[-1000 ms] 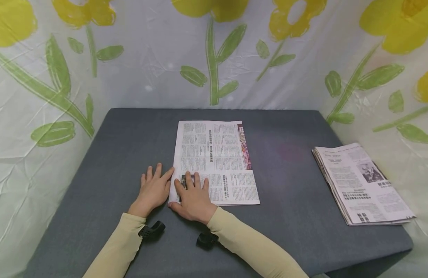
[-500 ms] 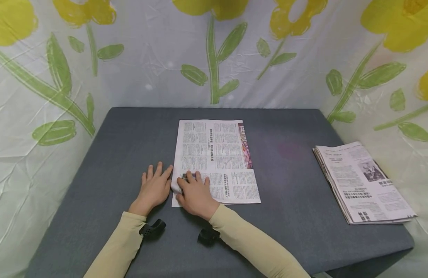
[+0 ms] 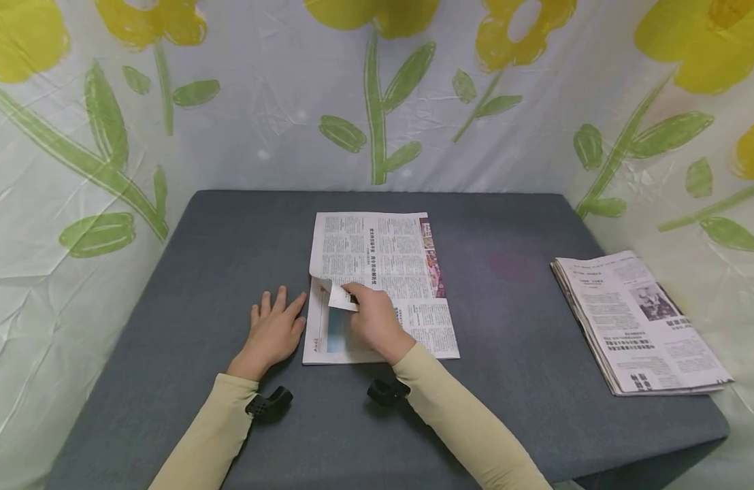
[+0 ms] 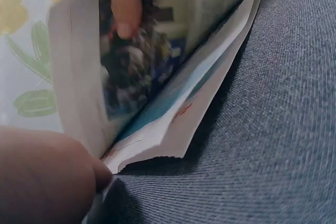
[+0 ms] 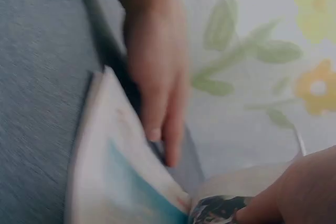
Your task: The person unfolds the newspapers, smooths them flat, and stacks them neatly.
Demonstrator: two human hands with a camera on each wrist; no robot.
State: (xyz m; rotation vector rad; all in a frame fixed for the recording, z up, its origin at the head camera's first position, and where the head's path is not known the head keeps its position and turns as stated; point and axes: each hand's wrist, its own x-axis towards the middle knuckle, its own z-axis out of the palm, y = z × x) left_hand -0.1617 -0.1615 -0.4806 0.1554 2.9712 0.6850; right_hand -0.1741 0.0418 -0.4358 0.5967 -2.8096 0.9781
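Observation:
A folded newspaper lies at the middle of the table in the head view. My right hand pinches the top sheet's near left corner and holds it raised and bent back over the paper. Beneath that sheet, another page with a light-blue picture is exposed. Beside the newspaper's left edge, my left hand rests on the table with fingers spread, fingertips close to the paper. The left wrist view shows the lifted page and its dark photo, with a right-hand finger on it.
A stack of newspapers sits near the table's right edge. Dark grey cloth covers the table. Behind and at the sides hangs a white curtain with yellow flowers.
My right hand, earlier laid flat on the paper's near left corner, has taken hold of the top sheet there and drawn it up and rightward. The left hand has barely moved.

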